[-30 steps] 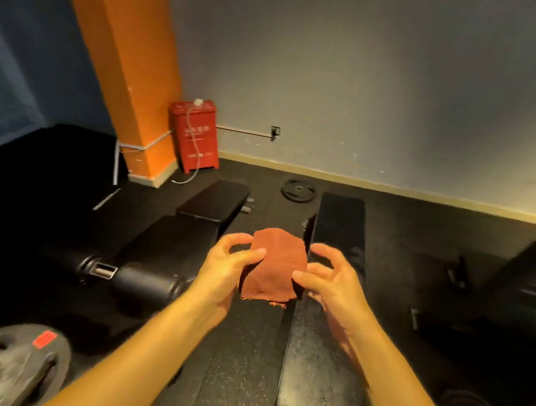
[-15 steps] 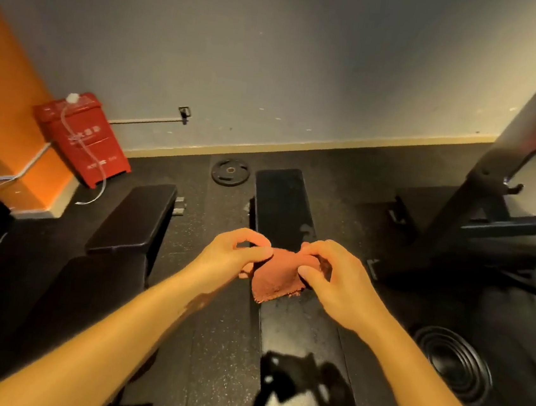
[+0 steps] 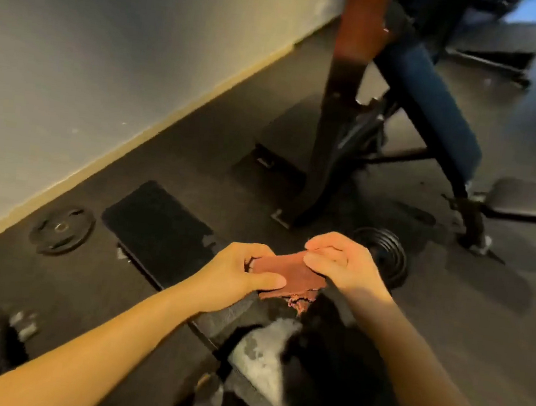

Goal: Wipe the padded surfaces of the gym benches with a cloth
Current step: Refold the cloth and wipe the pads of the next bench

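Left hand (image 3: 236,272) and right hand (image 3: 343,263) both pinched the cloth (image 3: 285,272) (grip clamped tight). Folding it flat would've wiped the worktop (image 3: 158,224) better.

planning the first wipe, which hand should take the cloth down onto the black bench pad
Probably left. The left hand pinches the cloth right over the black bench pad, while the right hand holds its other edge out beside the bench, toward the stacked weight plates.

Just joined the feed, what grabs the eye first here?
At centre, the left hand and right hand grip a rust-red cloth over the long black padded bench. Upper right slants a blue padded bench; a black round weight plate lies on the floor, left.
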`<action>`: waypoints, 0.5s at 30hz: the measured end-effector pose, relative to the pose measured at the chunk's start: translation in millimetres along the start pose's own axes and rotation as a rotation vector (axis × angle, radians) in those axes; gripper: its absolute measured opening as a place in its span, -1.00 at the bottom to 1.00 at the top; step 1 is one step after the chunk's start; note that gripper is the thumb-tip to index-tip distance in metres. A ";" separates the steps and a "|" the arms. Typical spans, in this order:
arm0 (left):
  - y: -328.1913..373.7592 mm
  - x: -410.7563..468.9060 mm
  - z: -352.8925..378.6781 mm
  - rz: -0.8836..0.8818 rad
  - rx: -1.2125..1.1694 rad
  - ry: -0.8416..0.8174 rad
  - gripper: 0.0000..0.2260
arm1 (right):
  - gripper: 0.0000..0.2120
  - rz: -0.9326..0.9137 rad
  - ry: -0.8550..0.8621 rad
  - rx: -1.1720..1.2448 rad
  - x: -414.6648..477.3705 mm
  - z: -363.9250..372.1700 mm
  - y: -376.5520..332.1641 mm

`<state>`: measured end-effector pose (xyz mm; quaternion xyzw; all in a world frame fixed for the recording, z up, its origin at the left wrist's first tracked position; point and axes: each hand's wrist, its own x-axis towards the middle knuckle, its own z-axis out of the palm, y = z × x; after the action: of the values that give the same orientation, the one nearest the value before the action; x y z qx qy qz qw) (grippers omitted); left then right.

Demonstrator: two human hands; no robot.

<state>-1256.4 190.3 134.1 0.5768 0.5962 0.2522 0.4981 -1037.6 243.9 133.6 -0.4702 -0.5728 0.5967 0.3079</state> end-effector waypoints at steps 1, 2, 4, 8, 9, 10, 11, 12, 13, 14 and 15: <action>-3.9 8.3 -7.4 0.007 0.006 -0.048 -0.91 | -0.77 0.059 0.087 0.109 -2.4 8.3 6.3; -7.5 14.8 -12.5 0.012 0.009 -0.100 -0.91 | -0.70 0.108 0.142 0.192 -7.1 16.8 12.9; -16.9 22.8 -16.8 0.015 0.017 -0.185 -0.84 | -0.64 0.151 0.190 0.256 -19.0 32.0 30.1; -37.2 22.3 0.5 -0.006 0.086 -0.296 -0.78 | -0.75 0.209 0.429 0.372 -54.3 58.9 72.0; -42.2 19.4 10.3 -0.009 0.111 -0.335 -0.75 | -0.84 0.213 0.492 0.425 -67.1 64.6 84.6; -46.6 15.4 21.8 -0.016 0.134 -0.383 -0.72 | -0.92 0.209 0.550 0.490 -81.6 70.5 96.2; -51.2 10.8 34.4 -0.022 0.157 -0.436 -0.70 | -0.94 0.212 0.611 0.554 -97.8 76.5 107.9; -56.2 6.4 47.7 -0.028 0.182 -0.490 -0.70 | -0.91 0.216 0.669 0.612 -114.2 83.2 119.6; -63.2 2.7 61.3 -0.031 0.212 -0.536 -0.72 | -0.87 0.218 0.722 0.649 -130.6 90.1 133.0; -70.5 -0.8 75.1 -0.025 0.247 -0.576 -0.77 | -0.85 0.220 0.773 0.669 -146.0 97.9 147.0; -79.2 -3.0 88.9 -0.011 0.289 -0.611 -0.82 | -0.85 0.225 0.819 0.675 -160.4 105.3 162.3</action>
<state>-1212.9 146.8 32.1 0.6874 0.4519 -0.0221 0.5682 -1046.9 32.0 -1.2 -0.5977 -0.1286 0.5446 0.5742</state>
